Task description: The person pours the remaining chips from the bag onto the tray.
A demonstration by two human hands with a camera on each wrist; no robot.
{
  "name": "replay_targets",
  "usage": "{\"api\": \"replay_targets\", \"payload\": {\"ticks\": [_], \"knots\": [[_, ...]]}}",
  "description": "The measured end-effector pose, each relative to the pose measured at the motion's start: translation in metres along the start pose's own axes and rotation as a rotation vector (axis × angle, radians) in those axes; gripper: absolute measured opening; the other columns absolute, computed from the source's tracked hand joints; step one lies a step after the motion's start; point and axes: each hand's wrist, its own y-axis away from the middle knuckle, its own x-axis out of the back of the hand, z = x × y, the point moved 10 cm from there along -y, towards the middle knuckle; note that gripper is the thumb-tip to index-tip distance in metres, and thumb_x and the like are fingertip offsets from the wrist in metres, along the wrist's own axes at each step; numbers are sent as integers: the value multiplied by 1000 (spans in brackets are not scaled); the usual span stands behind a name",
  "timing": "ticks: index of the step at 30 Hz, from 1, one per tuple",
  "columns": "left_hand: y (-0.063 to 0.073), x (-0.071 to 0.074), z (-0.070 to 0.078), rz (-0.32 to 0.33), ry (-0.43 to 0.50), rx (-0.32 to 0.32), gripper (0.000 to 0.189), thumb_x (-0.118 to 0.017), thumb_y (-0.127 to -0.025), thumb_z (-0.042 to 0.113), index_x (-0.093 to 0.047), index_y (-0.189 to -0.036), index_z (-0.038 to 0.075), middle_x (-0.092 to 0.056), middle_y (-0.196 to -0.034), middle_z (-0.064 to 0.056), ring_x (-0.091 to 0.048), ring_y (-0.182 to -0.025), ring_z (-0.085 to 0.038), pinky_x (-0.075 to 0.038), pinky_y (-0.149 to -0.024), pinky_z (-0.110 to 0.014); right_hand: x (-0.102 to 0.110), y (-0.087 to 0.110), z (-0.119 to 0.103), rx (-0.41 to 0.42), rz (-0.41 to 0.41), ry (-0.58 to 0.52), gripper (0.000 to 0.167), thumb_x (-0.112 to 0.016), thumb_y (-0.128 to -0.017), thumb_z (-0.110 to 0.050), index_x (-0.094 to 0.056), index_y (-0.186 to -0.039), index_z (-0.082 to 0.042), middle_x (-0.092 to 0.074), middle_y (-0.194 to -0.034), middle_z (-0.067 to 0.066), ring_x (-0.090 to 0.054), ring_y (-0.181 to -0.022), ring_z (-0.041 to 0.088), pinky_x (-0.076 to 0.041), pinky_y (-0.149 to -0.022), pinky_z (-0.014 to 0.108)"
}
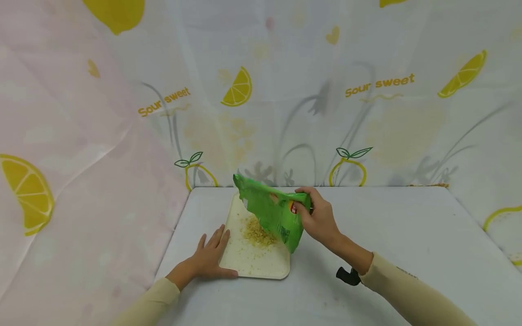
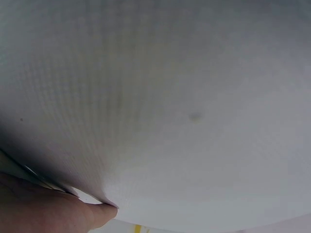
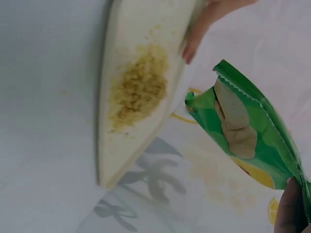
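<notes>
My right hand (image 1: 320, 217) pinches a green plastic snack bag (image 1: 269, 208) by its right end, holding it tilted above a cream tray (image 1: 248, 265). In the right wrist view the bag (image 3: 262, 141) hangs apart from the tray, with beige shapes printed on its face. A heap of yellowish crumbs (image 1: 258, 233) lies on the middle of the tray, partly behind the bag in the head view. My left hand (image 1: 208, 258) rests with spread, straight fingers at the tray's left edge, its thumb along the near left corner. Only part of the left hand (image 2: 58, 211) shows in the left wrist view.
A white tabletop (image 1: 379, 222) carries the tray and stretches off to the right. Behind it hangs a curtain (image 1: 285, 90) printed with lemons and "Sour sweet". A pinkish sheet (image 1: 81, 181) hangs at the left. A black object (image 1: 348, 276) sits beside the right wrist.
</notes>
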Motion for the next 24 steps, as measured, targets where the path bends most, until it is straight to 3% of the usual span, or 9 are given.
{"api": "replay_targets", "payload": {"ticks": [4, 10, 13, 16, 20, 24], "knots": [[0, -1, -1, 4, 2, -8, 131, -61, -70, 85, -6, -160, 6, 2, -166, -18, -8, -154, -36, -4, -114, -69, 12, -10, -15, 42, 92, -53, 30, -64, -92, 7, -56, -121, 4, -68, -94, 18, -56, -59, 10, -44, -46, 20], [1, -2, 2, 8, 3, -18, 130, -62, -71, 84, -7, -159, 5, 0, -166, -20, -9, -153, -37, -6, -113, -71, -11, -2, 5, -99, -24, -24, 27, -64, -94, 1, -57, -120, 1, -69, -98, 18, -66, -69, 18, -51, -50, 22], [2, -1, 5, 19, 10, -24, 130, -64, -71, 82, -9, -159, 3, -1, -166, -21, -11, -153, -39, -7, -113, -71, -16, 2, 11, -126, -50, -14, 27, -64, -94, 1, -57, -120, -1, -69, -98, 18, -69, -74, 19, -53, -54, 21], [3, -1, 3, 8, -6, -15, 130, -62, -71, 84, -8, -159, 4, 0, -166, -20, -10, -153, -38, -7, -113, -70, -12, 0, 7, -106, -22, -18, 27, -64, -94, 1, -57, -120, -1, -69, -97, 18, -66, -69, 15, -51, -51, 20], [3, -1, 2, -7, -15, -7, 130, -61, -71, 84, -7, -159, 4, 1, -166, -21, -10, -153, -38, -6, -114, -70, -1, -5, -7, -29, 78, -32, 28, -63, -94, 2, -57, -120, 1, -68, -96, 19, -58, -61, 11, -46, -47, 22], [2, 1, 3, 0, -9, -11, 129, -63, -72, 82, -8, -159, 4, 0, -166, -21, -11, -153, -38, -6, -114, -70, -10, -4, -3, -38, 15, 0, 27, -63, -94, 1, -57, -120, -1, -69, -96, 18, -58, -61, 8, -46, -47, 21]]}}
